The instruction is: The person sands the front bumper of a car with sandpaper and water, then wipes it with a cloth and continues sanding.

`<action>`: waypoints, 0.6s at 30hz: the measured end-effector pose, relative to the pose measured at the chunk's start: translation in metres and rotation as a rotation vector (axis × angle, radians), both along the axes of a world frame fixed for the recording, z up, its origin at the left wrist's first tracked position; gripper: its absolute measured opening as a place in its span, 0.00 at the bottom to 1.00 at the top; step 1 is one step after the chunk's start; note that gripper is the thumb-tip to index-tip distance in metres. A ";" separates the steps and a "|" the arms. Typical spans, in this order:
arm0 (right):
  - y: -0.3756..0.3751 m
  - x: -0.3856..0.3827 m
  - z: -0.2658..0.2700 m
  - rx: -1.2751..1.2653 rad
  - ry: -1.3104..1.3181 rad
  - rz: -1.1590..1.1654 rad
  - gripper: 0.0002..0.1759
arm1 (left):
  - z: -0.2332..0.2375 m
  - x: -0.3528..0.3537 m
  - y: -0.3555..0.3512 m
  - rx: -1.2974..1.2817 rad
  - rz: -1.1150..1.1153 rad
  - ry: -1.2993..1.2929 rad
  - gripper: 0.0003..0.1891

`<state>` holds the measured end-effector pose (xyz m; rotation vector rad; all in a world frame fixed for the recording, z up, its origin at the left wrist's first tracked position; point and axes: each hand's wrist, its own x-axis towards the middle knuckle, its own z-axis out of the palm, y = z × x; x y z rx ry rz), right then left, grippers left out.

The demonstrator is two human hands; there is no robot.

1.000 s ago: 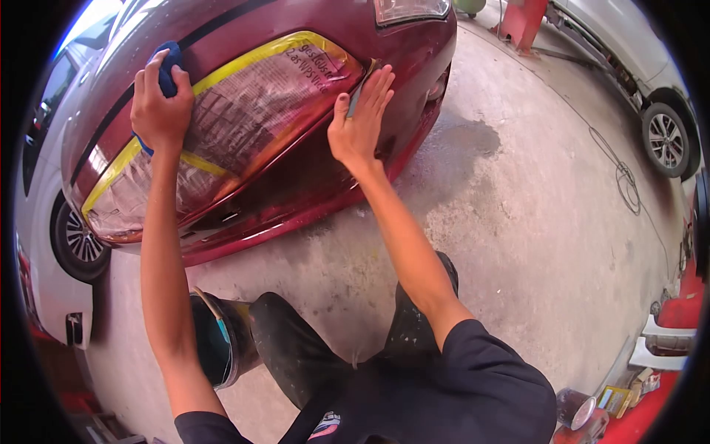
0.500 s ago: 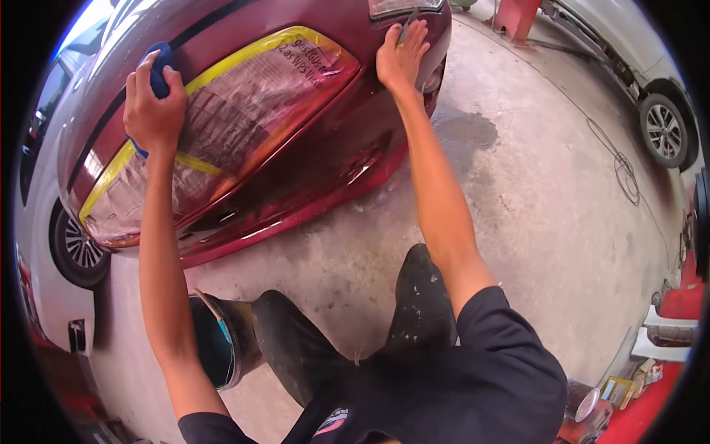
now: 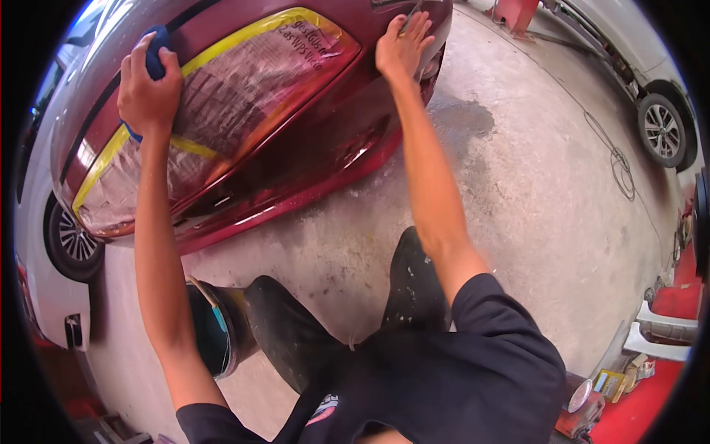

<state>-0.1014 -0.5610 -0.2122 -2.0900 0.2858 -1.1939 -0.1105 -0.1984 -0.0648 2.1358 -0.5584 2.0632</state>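
My left hand (image 3: 150, 89) is wrapped round a blue cloth (image 3: 156, 55) on the upper left of the red car bumper (image 3: 318, 140). Beside it, the middle of the bumper is covered with masking sheet (image 3: 244, 92) edged in yellow tape (image 3: 225, 46), with black handwriting near its top. My right hand (image 3: 401, 50) rests at the bumper's upper right corner, below the headlight, its fingers spread over a thin dark object (image 3: 408, 22) that is partly hidden under the palm.
A dark bucket (image 3: 240, 325) of water stands beside my left knee. White cars (image 3: 52, 274) flank both sides. A cable (image 3: 621, 174) lies on the concrete floor (image 3: 532, 192). Cans, boxes and car parts (image 3: 665, 333) sit at the lower right.
The bumper and both hands appear slightly higher and further left in view. My right fingers look a little more spread, and less of the headlight shows.
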 end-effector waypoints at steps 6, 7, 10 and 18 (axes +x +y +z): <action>0.089 -0.049 -0.045 -0.018 -0.153 0.069 0.44 | -0.002 0.001 0.003 -0.007 0.020 0.060 0.17; 0.058 -0.032 -0.028 -0.001 -0.108 0.054 0.44 | -0.004 0.003 0.003 -0.012 0.029 0.066 0.17; -0.022 0.010 0.014 0.075 -0.020 0.044 0.44 | -0.004 0.006 0.004 -0.018 0.038 0.043 0.17; 0.078 -0.045 -0.039 -0.133 -0.207 0.110 0.45 | 0.000 0.001 0.001 0.003 0.002 -0.002 0.16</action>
